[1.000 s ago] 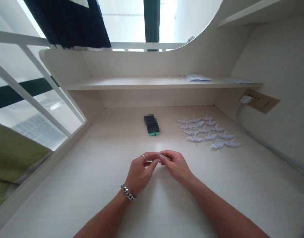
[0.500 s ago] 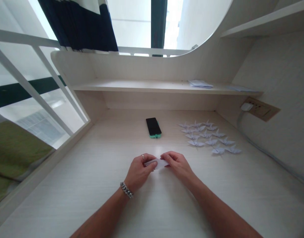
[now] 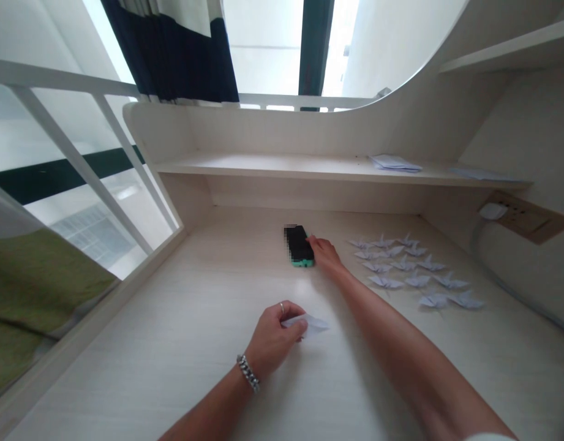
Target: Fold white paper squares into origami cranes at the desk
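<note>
My left hand [image 3: 275, 340] pinches a small folded piece of white paper [image 3: 312, 322] near the middle of the pale wooden desk [image 3: 171, 318]. A ring and a metal bracelet show on that hand and wrist. My right hand [image 3: 325, 253] is stretched forward and touches the right edge of a dark phone in a teal case [image 3: 299, 246] lying farther back on the desk; its fingers curl against the phone's side.
Several white paper cranes [image 3: 413, 272] lie in rows to the right of the phone. A shelf [image 3: 309, 168] above the desk holds folded paper sheets [image 3: 394, 163]. A wall socket with a white plug [image 3: 493, 211] and cable is at the right. White railings [image 3: 79, 165] stand at left.
My right hand has let go of the folded paper and reached forward to the phone. My left hand still holds the paper. The camera view has shifted leftward.
</note>
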